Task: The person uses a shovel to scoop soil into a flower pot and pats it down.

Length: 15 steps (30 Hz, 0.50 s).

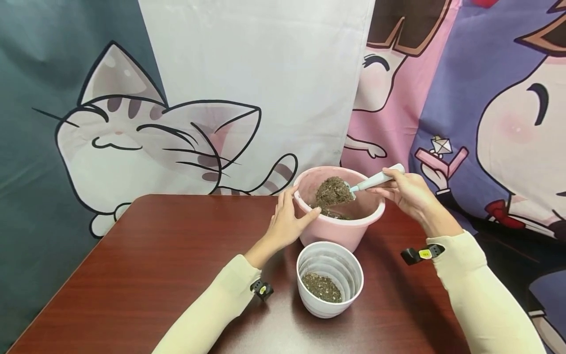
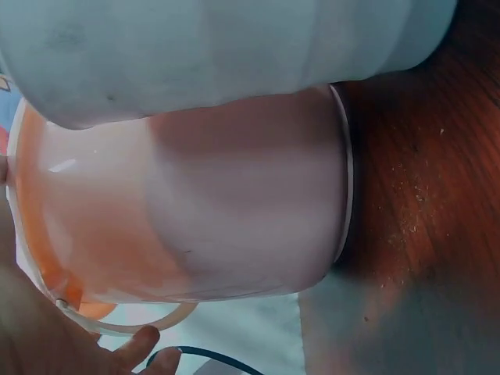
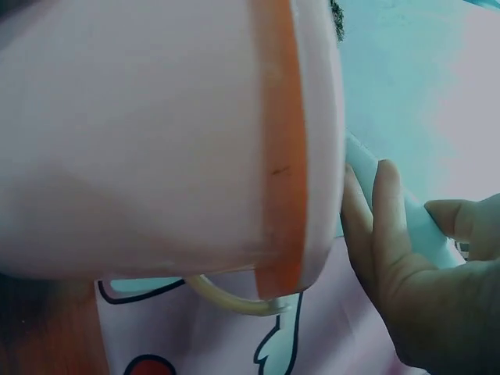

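Note:
A pink bucket point(image 1: 338, 233) with a pale rim and some dark soil inside stands toward the back of the table. My left hand point(image 1: 286, 219) holds its left rim, thumb over the front edge. Above the bucket's opening, my right hand point(image 1: 409, 194) grips the pale handle of a small trowel point(image 1: 376, 181). A heaped mound of soil point(image 1: 333, 191) hides most of the trowel's blade. In front of the bucket sits a white ribbed pot point(image 1: 326, 310), with soil point(image 1: 322, 287) covering its bottom.
The reddish-brown wooden table point(image 1: 177, 265) stretches away to the left. Soil crumbs point(image 2: 414, 211) lie on it near the bucket. A cartoon-printed cloth point(image 1: 256, 59) hangs right behind. The bucket's curved bail handle point(image 3: 226, 298) hangs down its outside.

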Available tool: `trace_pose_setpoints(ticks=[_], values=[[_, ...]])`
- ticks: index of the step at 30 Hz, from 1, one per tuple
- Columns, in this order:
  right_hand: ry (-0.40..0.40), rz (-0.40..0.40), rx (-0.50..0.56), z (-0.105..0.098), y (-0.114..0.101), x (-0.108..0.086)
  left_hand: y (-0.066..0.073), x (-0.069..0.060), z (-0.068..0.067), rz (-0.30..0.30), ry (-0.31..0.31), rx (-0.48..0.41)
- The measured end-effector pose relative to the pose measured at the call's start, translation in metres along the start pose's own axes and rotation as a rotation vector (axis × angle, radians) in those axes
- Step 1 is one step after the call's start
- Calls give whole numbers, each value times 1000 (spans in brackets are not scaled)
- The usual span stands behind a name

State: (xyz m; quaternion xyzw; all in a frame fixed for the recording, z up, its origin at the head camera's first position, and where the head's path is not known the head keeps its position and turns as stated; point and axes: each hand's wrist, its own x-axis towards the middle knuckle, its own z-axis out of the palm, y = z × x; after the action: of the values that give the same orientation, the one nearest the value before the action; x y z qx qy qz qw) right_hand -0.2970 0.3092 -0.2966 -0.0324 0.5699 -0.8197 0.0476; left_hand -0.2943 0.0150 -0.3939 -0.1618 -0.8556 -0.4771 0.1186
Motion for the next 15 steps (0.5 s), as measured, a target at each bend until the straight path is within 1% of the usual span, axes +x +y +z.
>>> trace_pose_setpoints(ticks=[2, 4, 6, 8, 9, 11, 13, 15], values=[[-13, 0, 8, 2, -2, 0, 0, -4, -5, -11, -5, -26], [-22, 3, 19, 2, -5, -1, 1, -12, -10, -18, -16, -55], [-29, 6, 22, 1, -7, -2, 2, -22, -16, -8, -33, -97], [-31, 6, 27, -2, -9, -4, 3, -34, -20, 14, -75, -124], [-35, 7, 29, -3, -9, -5, 3, -41, -22, 29, -107, -123], [-49, 9, 24, -4, -10, -6, 2, -54, -27, 76, -192, -111], [-62, 11, 20, -4, -11, -7, 1, -66, -31, 124, -291, -62], [-72, 10, 22, -3, -12, -7, 0, -76, -33, 169, -384, 0]])
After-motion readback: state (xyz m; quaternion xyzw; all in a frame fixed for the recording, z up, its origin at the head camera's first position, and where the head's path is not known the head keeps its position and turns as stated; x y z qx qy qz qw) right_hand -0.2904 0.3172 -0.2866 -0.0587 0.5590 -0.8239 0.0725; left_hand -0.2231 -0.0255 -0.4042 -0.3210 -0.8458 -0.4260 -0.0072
